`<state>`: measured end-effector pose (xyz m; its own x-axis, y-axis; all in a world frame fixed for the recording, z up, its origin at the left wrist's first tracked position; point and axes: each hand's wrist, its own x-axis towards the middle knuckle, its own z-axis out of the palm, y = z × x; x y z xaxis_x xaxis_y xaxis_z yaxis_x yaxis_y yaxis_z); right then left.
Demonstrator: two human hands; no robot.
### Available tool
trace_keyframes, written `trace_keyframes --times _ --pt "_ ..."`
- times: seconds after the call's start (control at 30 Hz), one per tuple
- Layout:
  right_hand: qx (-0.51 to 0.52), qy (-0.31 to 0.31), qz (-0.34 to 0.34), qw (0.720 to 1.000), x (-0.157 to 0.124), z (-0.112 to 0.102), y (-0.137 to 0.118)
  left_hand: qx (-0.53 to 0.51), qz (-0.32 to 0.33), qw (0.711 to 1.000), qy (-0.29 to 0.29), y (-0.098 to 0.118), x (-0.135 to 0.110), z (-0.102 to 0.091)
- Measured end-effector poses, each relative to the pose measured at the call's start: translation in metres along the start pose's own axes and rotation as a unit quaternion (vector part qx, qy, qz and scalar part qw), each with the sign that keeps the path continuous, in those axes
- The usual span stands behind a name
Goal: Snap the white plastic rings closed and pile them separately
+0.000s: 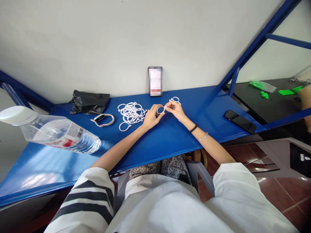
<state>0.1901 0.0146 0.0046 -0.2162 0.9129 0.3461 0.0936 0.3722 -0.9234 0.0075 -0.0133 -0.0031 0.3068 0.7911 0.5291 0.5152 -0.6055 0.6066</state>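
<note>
Over the middle of the blue table (145, 145), a white plastic ring (160, 113) is held between my two hands. My left hand (152, 117) is closed around the ring's left side. The fingertips of my right hand (175, 110) pinch the ring's right edge, where a small knob shows. To the left of my left hand lies a loose pile of white rings (132, 113), several of them overlapping. Just beyond my right hand rests another white ring (176, 100), partly hidden by the fingers.
A phone (155, 81) leans upright against the wall. Left are a black plastic bag (89, 102), a smartwatch (103, 120) and a large water bottle (63, 134). A dark phone (239, 121) lies right. Green pieces (264, 94) and another person's arm (305, 100) show beyond the blue frame.
</note>
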Motion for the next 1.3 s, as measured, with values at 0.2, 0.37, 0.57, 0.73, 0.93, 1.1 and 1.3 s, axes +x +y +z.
trace_keyframes --times 0.2,0.37,0.57,0.73,0.93,1.1,1.3 --pt "0.004 0.057 -0.002 0.998 0.001 0.001 -0.002 -0.008 -0.025 0.999 0.026 0.002 0.001 -0.001" --pt "-0.009 0.086 0.006 0.996 0.001 0.000 -0.001 -0.013 -0.018 0.999 0.035 0.001 0.002 -0.001" --pt "0.013 0.064 0.020 0.998 0.000 0.001 -0.005 -0.010 -0.018 0.999 0.040 -0.002 0.002 0.000" --pt "0.022 0.052 0.021 0.998 0.000 0.002 -0.007 -0.008 -0.014 0.999 0.030 -0.004 0.003 -0.001" --pt "0.029 0.030 0.007 0.999 -0.001 0.001 -0.005 -0.045 -0.018 0.999 0.025 -0.002 0.002 -0.004" --pt "0.033 0.002 -0.009 0.999 -0.002 0.001 -0.004 -0.158 -0.069 0.985 0.032 -0.003 0.003 -0.003" --pt "-0.042 -0.029 -0.026 0.998 -0.002 0.003 -0.006 -0.277 -0.151 0.948 0.035 -0.011 0.005 -0.001"
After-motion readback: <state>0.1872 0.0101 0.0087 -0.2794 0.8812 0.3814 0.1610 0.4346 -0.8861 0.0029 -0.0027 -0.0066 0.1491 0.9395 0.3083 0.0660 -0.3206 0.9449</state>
